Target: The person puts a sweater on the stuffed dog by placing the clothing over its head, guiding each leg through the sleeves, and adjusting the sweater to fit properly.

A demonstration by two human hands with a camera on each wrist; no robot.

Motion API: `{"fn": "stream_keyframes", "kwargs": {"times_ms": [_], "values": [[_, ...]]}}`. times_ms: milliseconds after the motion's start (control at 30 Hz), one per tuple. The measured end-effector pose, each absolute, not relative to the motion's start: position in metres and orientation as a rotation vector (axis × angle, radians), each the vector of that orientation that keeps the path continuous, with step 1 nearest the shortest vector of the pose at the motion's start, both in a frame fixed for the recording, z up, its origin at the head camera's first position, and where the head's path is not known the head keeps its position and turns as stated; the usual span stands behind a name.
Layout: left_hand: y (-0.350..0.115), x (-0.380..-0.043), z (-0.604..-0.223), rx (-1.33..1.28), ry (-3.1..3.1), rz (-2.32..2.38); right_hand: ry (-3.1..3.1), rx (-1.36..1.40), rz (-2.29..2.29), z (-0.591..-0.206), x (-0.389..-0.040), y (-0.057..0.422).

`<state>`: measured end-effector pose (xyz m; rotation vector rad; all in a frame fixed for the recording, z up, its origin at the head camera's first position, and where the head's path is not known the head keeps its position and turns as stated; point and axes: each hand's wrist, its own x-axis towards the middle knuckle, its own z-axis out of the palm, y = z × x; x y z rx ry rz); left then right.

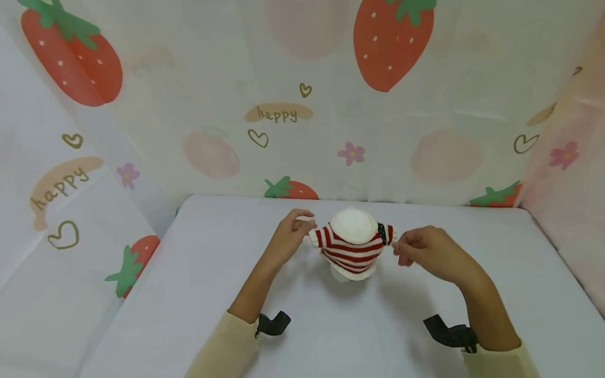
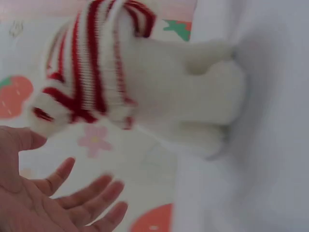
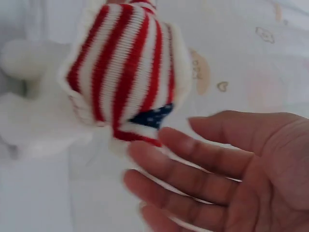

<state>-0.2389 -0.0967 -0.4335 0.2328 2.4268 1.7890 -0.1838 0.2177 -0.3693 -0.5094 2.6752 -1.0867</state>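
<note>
A white plush toy (image 2: pixel 193 92) stands on its legs on the white table, dressed in a red-and-white striped knitted sweater (image 1: pixel 354 252). Its round white top (image 1: pixel 353 224) shows above the collar, and both short sleeves stick out sideways. My left hand (image 1: pixel 292 233) is at the left sleeve, the thumb right at the cuff (image 2: pixel 46 121) and the other fingers spread apart below it. Beside the other sleeve, which bears a navy patch with white dots (image 3: pixel 153 116), my right hand (image 1: pixel 427 252) has its fingers loosely extended, fingertips close to the cuff.
The white table (image 1: pixel 198 336) reaches back to a cloth wall (image 1: pixel 212 79) printed with strawberries, hearts and flowers. Similar cloth panels close off the left and right sides. A black strap mount (image 1: pixel 274 323) sits on each wrist.
</note>
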Motion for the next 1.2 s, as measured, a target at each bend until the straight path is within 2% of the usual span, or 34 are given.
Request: {"fn": "stream_keyframes", "kwargs": {"times_ms": [167,333,667,1200], "values": [[-0.094,-0.239,-0.388,0.492,2.719,1.466,2.903,-0.589,-0.995,-0.332,-0.194,0.209],[-0.082,-0.246,-0.363,0.650,2.673,1.201,2.835,-0.704,-0.930,-0.320,-0.213,0.194],[-0.063,-0.255,-0.353,0.747,2.614,0.923,2.708,-0.751,-0.766,-0.327,-0.234,0.177],[-0.051,-0.242,-0.353,0.752,2.534,0.661,2.580,-0.733,-0.568,-0.327,-0.233,0.168]]}}
